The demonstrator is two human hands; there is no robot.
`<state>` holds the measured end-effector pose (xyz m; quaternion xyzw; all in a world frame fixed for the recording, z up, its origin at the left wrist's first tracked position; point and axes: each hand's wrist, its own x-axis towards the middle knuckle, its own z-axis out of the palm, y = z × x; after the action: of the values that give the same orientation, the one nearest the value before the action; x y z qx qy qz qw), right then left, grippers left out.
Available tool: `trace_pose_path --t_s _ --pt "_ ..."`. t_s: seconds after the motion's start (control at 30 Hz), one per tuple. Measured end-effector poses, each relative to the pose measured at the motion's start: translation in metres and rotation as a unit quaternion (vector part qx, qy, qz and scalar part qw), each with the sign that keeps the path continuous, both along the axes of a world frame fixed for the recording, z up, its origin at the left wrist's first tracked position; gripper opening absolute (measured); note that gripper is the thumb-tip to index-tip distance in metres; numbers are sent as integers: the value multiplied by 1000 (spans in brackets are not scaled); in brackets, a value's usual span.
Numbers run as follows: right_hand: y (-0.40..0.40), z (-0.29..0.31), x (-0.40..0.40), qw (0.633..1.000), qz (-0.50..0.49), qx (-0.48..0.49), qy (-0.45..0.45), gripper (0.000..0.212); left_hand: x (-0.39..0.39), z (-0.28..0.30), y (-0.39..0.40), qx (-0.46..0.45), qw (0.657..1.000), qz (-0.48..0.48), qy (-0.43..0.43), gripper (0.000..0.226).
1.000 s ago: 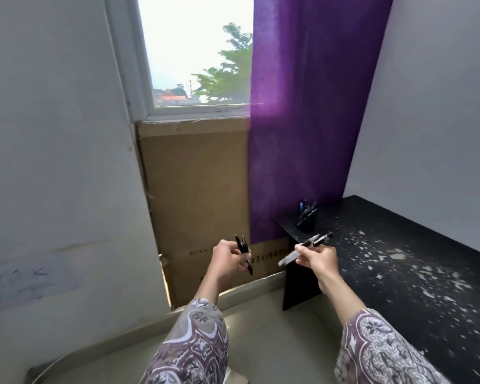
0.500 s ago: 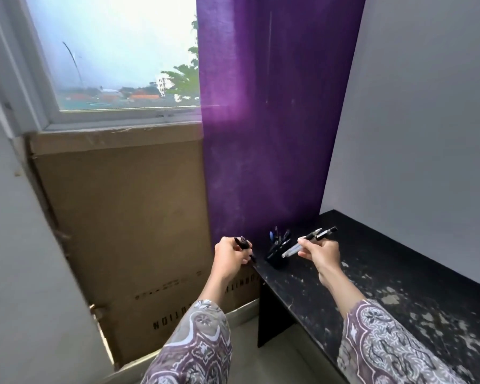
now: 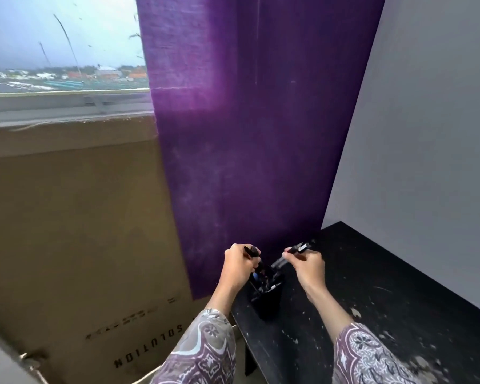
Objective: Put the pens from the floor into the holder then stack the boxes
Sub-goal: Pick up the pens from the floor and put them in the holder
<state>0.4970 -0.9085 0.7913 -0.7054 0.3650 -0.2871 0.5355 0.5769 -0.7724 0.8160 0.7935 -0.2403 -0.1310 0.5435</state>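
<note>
A black pen holder (image 3: 268, 302) stands at the near left corner of the black table (image 3: 372, 300), with several pens sticking out of it. My left hand (image 3: 237, 268) is just left of and above the holder, shut on black pens (image 3: 252, 251) whose lower ends point down at its mouth. My right hand (image 3: 306, 268) is just right of and above the holder, shut on pens (image 3: 295, 249) that slant down-left, their silvery tips over the opening.
A large cardboard box (image 3: 75, 231) leans on the wall under the window (image 3: 61, 45) at left. A purple curtain (image 3: 247, 120) hangs behind the holder. The table is flecked with white paint chips and meets a grey wall (image 3: 427, 134) at right.
I have come closer to the table. Both hands have moved in over the holder, and the pens now tilt down at its opening.
</note>
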Motion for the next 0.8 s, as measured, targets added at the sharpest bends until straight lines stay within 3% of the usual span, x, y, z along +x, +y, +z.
trace_pose_path --t_s 0.17,0.3,0.53,0.63,0.8 --pt "-10 -29 19 997 46 -47 43 12 18 -25 -26 55 998 -24 -32 13" --pt "-10 -48 23 989 98 -64 91 25 25 -40 -32 94 993 -45 -53 12" --pt "0 -47 16 965 99 -236 55 28 31 -50 -36 93 990 -32 -98 13" --pt "5 -56 14 946 121 -282 105 33 32 -52 -37 112 987 -43 -103 16" --pt "7 -53 18 930 163 -272 188 48 25 -53 -31 182 973 -66 -125 27"
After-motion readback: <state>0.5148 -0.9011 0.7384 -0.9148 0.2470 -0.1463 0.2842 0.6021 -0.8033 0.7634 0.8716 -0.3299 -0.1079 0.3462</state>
